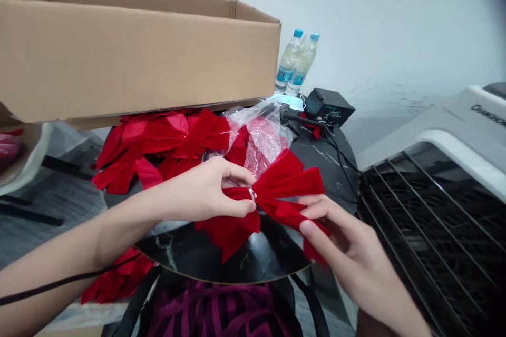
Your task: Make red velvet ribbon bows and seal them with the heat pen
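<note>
Above the front of a round black marble-patterned table [253, 263] I hold a red velvet bow [290, 176]. My left hand [215, 189] is closed around its middle, thumb and forefinger beside a shiny silver tie at the knot. Between the thumb and fingers of my right hand [340, 237] is a lower right ribbon end of the same bow. Part of the bow is hidden behind my left hand. Several more red bows [185, 137] lie heaped on the table, just beyond my left hand.
A large open cardboard box [138, 58] stands behind the bows. Clear plastic wrapping [264, 139], two water bottles [294, 63] and a black control box [330, 107] with cables sit farther back. At right is a heater-like appliance [435, 210] with a wire grille. More red fabric [118, 279] lies below left.
</note>
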Demonstrator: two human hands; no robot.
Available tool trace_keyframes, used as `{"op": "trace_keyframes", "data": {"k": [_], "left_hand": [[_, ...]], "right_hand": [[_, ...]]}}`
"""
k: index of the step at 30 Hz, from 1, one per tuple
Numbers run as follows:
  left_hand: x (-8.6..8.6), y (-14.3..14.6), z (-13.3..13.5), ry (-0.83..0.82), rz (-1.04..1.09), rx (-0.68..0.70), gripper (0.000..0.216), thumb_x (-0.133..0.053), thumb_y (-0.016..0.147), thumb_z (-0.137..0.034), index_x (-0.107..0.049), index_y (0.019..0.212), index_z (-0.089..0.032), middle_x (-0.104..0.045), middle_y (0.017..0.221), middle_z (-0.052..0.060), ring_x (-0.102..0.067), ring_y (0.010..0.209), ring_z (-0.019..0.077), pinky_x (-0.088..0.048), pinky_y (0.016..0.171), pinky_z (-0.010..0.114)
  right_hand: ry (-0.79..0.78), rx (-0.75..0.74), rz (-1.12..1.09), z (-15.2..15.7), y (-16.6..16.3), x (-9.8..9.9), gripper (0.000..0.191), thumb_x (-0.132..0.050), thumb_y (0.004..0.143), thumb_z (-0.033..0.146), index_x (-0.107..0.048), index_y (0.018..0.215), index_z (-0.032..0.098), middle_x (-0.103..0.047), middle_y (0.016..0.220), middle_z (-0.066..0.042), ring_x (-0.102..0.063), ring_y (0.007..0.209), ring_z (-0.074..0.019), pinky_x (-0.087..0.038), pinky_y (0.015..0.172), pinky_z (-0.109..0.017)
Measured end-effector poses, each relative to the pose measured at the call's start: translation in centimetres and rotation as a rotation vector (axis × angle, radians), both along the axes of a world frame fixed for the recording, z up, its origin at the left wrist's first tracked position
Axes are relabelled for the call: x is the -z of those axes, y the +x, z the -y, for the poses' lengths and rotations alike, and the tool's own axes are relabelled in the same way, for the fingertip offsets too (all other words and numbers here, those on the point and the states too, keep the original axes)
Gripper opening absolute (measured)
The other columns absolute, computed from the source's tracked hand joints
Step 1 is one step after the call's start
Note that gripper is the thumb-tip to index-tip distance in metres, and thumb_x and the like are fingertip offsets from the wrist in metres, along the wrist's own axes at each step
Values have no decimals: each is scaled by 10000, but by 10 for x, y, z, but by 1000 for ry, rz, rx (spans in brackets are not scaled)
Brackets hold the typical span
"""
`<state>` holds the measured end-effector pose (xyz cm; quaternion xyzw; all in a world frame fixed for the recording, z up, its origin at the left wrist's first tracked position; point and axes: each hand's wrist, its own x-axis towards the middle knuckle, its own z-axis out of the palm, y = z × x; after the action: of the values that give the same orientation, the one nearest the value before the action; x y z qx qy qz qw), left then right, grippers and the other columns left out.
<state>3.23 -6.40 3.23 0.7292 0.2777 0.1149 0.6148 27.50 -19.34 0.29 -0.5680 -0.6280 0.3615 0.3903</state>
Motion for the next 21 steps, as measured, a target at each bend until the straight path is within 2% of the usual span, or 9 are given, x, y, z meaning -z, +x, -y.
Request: {"op": "trace_keyframes", "data": {"k": [4, 7, 10, 13, 15, 17, 18, 19, 21], "left_hand": [[9, 8, 2, -183, -52, 33, 137, -693, 867, -196, -772, 971, -153, -787, 933, 31, -711, 828, 175, -546, 728, 236], [19, 15, 3, -357, 13, -10, 165, -720, 856, -194, -805, 995, -165, -793, 943, 52, -727, 842, 183, -574, 786, 263], [27, 22, 2, -530, 86, -86, 152, -743, 878, -283, -813, 876, -148, -789, 883, 75, -728, 762, 154, -575, 740, 219], [32, 29, 2, -723, 152, -221, 333, -662, 941, -386, -801, 830, -104, -786, 864, 132, -735, 717, 170, -593, 703, 234], [35, 34, 3, -785, 210, -313, 359, -634, 960, -381, -785, 825, -85, -790, 890, 170, -759, 769, 204, -614, 752, 272], [38, 39, 4, -783, 286, -367, 238, -657, 957, -313, -765, 905, -107, -796, 907, 153, -773, 811, 208, -618, 802, 290], [40, 40, 5, -765, 326, -377, 162, -671, 952, -277, -748, 972, -136, -797, 894, 121, -773, 806, 194, -616, 810, 288], [42, 42, 6, -740, 362, -375, 118, -684, 948, -246, -722, 1032, -172, -794, 880, 82, -769, 789, 174, -612, 802, 274], [47, 43, 7, -666, 411, -358, 132, -703, 943, -233, -664, 1070, -224, -779, 850, 20, -753, 749, 138, -598, 755, 235]], "right_hand": [[-97, -23, 23, -7, 23, -13, 152, -622, 994, 390, -678, 965, 251, -690, 1027, -30, -672, 932, -179, -538, 755, -249], [-14, -61, 118, -19, 36, -11, 135, -620, 996, 363, -679, 973, 244, -695, 1032, -39, -663, 910, -184, -524, 767, -276], [75, -101, 239, -31, 48, -9, 103, -609, 1002, 318, -674, 970, 244, -693, 997, -37, -659, 869, -182, -511, 761, -297], [211, -35, 343, -29, 54, -13, 88, -616, 993, 286, -683, 951, 247, -677, 1159, -69, -652, 1078, -228, -505, 928, -361], [319, 125, 340, -17, 47, -16, 61, -635, 977, 266, -688, 948, 257, -641, 1269, -77, -606, 1214, -255, -478, 1021, -390], [336, 263, 234, -5, 29, -15, 52, -640, 973, 245, -685, 973, 272, -650, 1234, -71, -627, 1173, -243, -516, 966, -357], [293, 284, 157, -1, 17, -13, 76, -625, 983, 236, -684, 979, 283, -672, 1164, -58, -661, 1072, -218, -543, 879, -325], [218, 224, 113, 0, 4, -9, 94, -617, 991, 240, -695, 992, 293, -689, 1097, -46, -678, 974, -199, -557, 815, -307], [150, 204, -1, -5, -19, 1, 97, -618, 996, 262, -712, 1013, 279, -714, 1038, -48, -689, 889, -192, -568, 760, -306]]}}
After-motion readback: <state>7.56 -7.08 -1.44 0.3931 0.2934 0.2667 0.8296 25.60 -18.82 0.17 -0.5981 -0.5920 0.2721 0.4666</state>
